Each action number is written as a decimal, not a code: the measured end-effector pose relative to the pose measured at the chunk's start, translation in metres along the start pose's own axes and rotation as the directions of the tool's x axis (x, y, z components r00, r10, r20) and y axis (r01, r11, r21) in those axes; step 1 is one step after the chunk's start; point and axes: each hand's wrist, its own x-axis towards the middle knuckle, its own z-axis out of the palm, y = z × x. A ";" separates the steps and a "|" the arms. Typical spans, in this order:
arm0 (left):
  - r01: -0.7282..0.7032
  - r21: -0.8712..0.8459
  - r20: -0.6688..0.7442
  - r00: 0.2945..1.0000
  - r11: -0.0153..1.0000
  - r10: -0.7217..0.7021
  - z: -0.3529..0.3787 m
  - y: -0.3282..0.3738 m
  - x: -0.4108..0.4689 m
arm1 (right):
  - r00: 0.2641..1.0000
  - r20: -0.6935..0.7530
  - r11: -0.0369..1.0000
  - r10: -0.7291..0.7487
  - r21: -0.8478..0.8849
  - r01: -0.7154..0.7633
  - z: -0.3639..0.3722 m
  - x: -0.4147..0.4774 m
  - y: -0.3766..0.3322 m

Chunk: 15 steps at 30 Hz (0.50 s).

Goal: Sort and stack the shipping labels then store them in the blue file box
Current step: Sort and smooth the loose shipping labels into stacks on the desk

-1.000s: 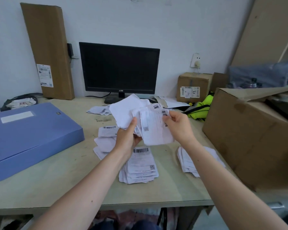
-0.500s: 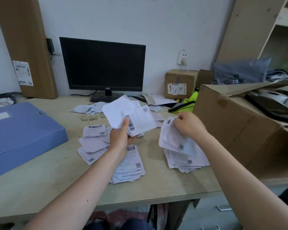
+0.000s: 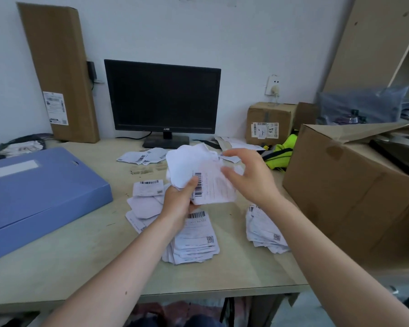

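Right hand is back up at the bunch of labels; half a second ago it was lower and to the right, holding a few labels over the right stack, and now it carries none. Left hand's grip on the bunch is unchanged. Camera has also swung a bit left, more of the blue file box in view. Left hand clenched around the lower edge of the bunch, thumb on the front label by its barcode, bunch raised above the desk. Right hand half open, fingers spread and curled, fingertips at the bunch's right edge; cannot tell if it has actually pinched a sheet. Middle stack lies on the desk under the left wrist, right stack just beside the big cardboard box. Loose labels lie left of the left hand, a few more near the monitor base. Blue file box is shut, flat on the desk's left side, well apart from the stacks. Dark monitor at the back against a white wall, tall flat carton leaning left of it, small carton at right rear with something neon yellow beside it.
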 end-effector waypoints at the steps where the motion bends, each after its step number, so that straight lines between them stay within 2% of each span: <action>1: -0.003 0.004 0.000 1.000 1.000 0.003 -0.002 0.001 0.000 | 0.997 0.052 0.995 -0.056 -0.080 0.060 0.003 0.003 -0.006; 4: -0.013 0.002 -0.010 1.000 1.000 0.013 -0.011 0.007 -0.003 | 0.980 0.159 0.954 -0.120 -0.256 0.158 0.020 0.008 -0.019; 8: 0.033 -0.047 -0.017 0.999 0.998 -0.033 -0.025 0.018 -0.006 | 0.983 0.177 0.968 -0.042 -0.235 0.084 0.040 0.011 -0.032; 11: 0.024 -0.015 -0.033 0.999 1.000 -0.024 -0.034 0.021 -0.008 | 0.971 0.237 0.968 0.009 -0.246 0.051 0.046 0.013 -0.041; 13: -0.016 0.036 -0.110 0.994 0.999 0.020 -0.040 0.023 -0.008 | 0.969 0.242 0.957 0.048 -0.291 0.026 0.048 0.014 -0.047; 15: -0.065 0.041 -0.201 0.977 0.997 0.072 -0.048 0.024 -0.006 | 0.958 0.241 0.966 0.152 -0.242 -0.092 0.045 0.015 -0.049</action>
